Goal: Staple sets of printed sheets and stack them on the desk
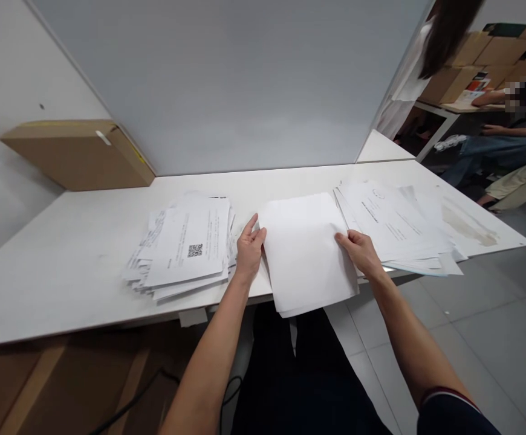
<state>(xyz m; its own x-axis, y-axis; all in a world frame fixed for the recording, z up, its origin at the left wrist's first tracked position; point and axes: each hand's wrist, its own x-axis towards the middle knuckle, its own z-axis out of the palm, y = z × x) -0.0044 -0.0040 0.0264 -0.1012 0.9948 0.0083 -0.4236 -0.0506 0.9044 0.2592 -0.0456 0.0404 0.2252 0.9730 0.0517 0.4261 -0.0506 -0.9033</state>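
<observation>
A stack of blank white sheets (306,248) lies in the middle of the white table (63,266), its near end hanging over the front edge. My left hand (249,248) presses against the stack's left edge, fingers together. My right hand (360,251) grips the stack's right edge, thumb on top. To the left sits a loose pile of printed papers (185,248) with a QR code on its top sheet. On the right lies another spread pile of printed sheets (399,223).
A flat cardboard box (79,151) leans at the back left against the wall. A grey partition (227,84) closes the table's far side. Other people sit and stand at the far right near stacked cardboard boxes (485,60). Tiled floor lies to the right.
</observation>
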